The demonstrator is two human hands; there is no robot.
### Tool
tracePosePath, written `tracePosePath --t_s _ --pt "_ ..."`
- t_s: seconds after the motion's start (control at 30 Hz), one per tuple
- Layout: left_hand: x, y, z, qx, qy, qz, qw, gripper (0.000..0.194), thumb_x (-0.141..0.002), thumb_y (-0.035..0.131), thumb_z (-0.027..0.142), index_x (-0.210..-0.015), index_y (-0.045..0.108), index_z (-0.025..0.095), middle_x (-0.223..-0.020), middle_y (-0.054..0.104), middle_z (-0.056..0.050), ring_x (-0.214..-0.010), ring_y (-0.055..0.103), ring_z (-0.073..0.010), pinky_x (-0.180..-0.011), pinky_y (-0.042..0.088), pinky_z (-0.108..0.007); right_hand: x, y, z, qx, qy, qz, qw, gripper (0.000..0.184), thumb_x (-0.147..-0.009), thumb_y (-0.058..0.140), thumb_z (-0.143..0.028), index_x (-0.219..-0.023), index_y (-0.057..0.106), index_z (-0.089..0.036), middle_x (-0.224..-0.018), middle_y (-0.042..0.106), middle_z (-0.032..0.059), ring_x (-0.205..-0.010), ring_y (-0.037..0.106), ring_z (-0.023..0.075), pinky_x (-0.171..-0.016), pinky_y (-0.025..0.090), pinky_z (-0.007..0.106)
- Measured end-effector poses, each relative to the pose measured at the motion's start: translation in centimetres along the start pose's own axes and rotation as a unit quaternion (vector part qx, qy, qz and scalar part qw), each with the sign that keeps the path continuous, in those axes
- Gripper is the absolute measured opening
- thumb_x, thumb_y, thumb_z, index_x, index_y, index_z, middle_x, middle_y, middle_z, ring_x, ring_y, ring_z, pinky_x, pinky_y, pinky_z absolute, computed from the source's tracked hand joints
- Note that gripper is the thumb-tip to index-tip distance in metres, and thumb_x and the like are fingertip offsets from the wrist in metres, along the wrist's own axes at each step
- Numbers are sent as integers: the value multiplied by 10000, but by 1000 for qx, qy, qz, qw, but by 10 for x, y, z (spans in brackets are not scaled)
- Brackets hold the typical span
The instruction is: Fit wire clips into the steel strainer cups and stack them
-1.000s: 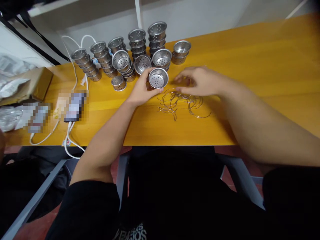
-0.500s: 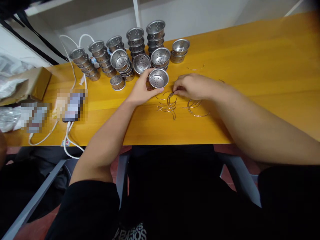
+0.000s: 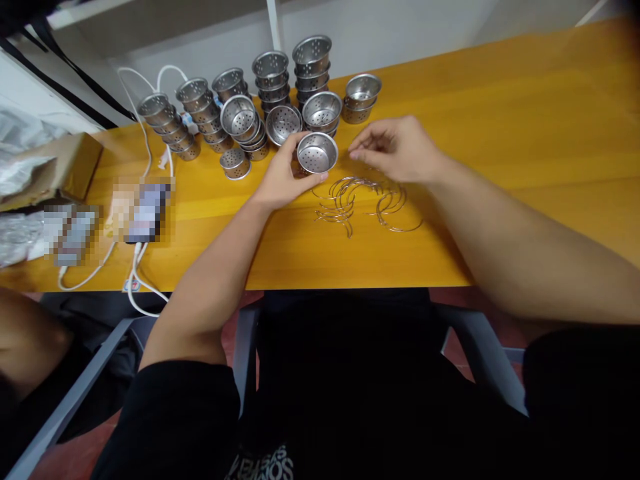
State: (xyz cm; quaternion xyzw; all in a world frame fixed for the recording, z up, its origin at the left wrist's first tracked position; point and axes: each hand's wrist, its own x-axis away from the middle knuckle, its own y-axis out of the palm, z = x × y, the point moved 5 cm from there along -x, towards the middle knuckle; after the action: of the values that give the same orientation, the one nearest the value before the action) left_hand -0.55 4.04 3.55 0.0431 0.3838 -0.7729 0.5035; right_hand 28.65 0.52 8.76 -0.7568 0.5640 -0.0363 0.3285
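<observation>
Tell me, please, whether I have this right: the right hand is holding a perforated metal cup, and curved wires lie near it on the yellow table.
Not quite: the head view shows the left hand holding the perforated metal cup. The curved wires do lie near it on the yellow table.

A grey wall (image 3: pixel 400 40) backs the yellow table (image 3: pixel 525 113), with reddish floor (image 3: pixel 457 357) below.

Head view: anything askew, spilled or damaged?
The lone cup looks upside down, rim at the bottom, while most face up. Another cup tips forward. The thin wires overlap in a loose heap. No spill or damage visible.
</observation>
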Motion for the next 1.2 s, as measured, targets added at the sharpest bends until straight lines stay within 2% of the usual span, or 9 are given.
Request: tracePosePath --t_s 0.1,0.17,0.33,0.43,0.63,0.8,0.9,1.03,1.2 --pt "0 1 -1 4 4 0 1000 1269 -915 1017 1036 -1829 583 270 -1786 715 -224 -1701 731 -482 -1431 655 -628 -9 -4 9 -111 38 91 989 851 -698 1115 -1052 -1000 776 -332 -896 803 87 -824 730 316 -950 706 682" --pt "0 2 0 2 12 1 1000 1286 -910 1048 990 -1860 567 267 -1809 698 -227 -1714 723 -483 -1454 643 -627 -11 -6 9 -163 59 136 975 958 -541 1143 -1117 -970 751 -355 -856 782 54 -864 764 329 -992 704 693" --pt "-2 3 11 25 23 11 999 1246 -829 1075 1037 -1725 708 252 -1702 765 -202 -1669 765 -484 -1467 635 -647 -6 -7 1 -226 97 178 953 980 -458 1169 -1093 -1015 740 -410 -983 861 18 -1118 860 391 -1174 699 717" --pt "-1 4 18 61 3 -11 998 1301 -772 1098 1062 -1718 711 256 -1692 781 -188 -1668 776 -495 -1445 650 -683 -6 -3 0 -233 87 172 953 1000 -528 1141 -1098 -1096 714 -393 -1060 873 17 -1219 873 387 -1209 697 700" --pt "2 16 41 124 19 -113 986 1441 -714 1142 1031 -1820 672 236 -1932 627 -218 -1838 655 -530 -1492 596 -704 -9 16 2 -239 53 226 943 980 -652 1104 -1126 -1127 701 -369 -1142 905 58 -1225 902 402 -1209 734 669" --pt "6 33 56 183 17 -175 967 1275 -712 1196 941 -1670 776 213 -1628 859 -173 -1526 881 -422 -1350 739 -597 -20 32 15 -280 -32 217 935 979 -714 1094 -1165 -1130 740 -353 -1010 837 90 -1040 931 411 -1001 808 672" --pt "6 31 50 176 -2 -151 973 1225 -710 1181 973 -1582 804 199 -1503 896 -152 -1411 917 -396 -1303 763 -580 -21 27 19 -244 -65 188 949 897 -790 1106 -1117 -1136 816 -342 -1045 866 91 -948 902 353 -939 803 612" --pt "2 21 31 136 9 -90 987 1252 -738 1141 1017 -1632 775 221 -1548 880 -160 -1461 902 -416 -1343 735 -615 -14 9 18 -150 -94 163 971 822 -893 1072 -1083 -1169 924 -323 -1077 912 123 -850 823 299 -883 746 551" --pt "-2 13 19 97 48 -41 993 1193 -845 1064 1035 -1676 741 242 -1606 846 -164 -1560 857 -440 -1354 705 -621 -3 13 11 -12 -138 46 989 709 -1114 922 -987 -1288 979 -303 -1117 921 120 -910 803 322 -920 724 558"
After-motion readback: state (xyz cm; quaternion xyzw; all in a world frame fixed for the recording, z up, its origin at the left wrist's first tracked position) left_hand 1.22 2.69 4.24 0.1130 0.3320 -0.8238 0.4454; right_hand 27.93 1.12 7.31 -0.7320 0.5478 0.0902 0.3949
